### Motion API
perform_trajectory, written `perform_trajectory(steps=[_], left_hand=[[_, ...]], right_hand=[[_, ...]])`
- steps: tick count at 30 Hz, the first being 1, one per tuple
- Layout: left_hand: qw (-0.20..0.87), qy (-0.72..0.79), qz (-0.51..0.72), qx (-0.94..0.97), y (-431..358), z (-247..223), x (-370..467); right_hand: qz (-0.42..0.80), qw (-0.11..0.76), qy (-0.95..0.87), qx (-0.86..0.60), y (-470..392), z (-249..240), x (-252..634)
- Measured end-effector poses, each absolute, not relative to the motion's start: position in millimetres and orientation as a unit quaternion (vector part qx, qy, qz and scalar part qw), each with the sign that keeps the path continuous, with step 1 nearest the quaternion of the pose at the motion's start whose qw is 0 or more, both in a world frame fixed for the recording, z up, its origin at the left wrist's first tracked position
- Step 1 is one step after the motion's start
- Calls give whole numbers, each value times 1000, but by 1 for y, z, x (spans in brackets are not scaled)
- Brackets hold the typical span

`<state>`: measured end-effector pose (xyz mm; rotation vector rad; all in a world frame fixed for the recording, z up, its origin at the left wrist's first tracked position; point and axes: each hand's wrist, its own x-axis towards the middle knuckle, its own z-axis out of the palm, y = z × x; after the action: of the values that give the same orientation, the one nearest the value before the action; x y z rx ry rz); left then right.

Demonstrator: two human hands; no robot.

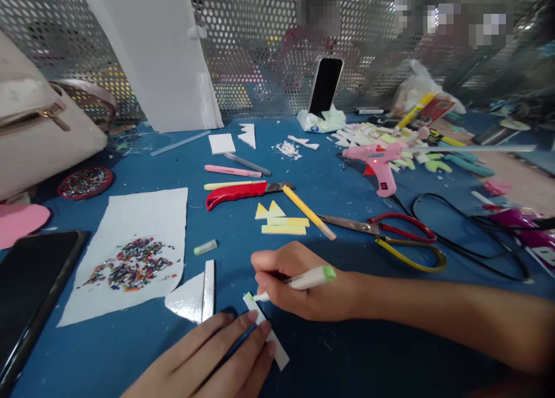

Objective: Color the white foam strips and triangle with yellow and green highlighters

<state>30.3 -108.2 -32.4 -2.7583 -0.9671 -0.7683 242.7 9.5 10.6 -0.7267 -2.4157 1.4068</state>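
Under left hand [217, 357]: seemingly white strip [266, 331]

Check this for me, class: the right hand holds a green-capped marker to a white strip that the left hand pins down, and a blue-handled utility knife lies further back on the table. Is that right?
Not quite. The head view shows the utility knife has a red handle, not blue. The rest stands: the right hand holds the green-capped marker to the white strip, which the left hand pins down.

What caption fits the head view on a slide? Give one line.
Right hand colours a white foam strip with a green marker while left hand pins it to the blue table.
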Motion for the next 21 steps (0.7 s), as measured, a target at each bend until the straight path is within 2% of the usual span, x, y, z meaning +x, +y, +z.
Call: perform_trajectory(steps=[21], left_hand=[[61,-311,-235,-919,-106,-28,30]], right_hand=[[498,138,-821,-245,10,10,243]])
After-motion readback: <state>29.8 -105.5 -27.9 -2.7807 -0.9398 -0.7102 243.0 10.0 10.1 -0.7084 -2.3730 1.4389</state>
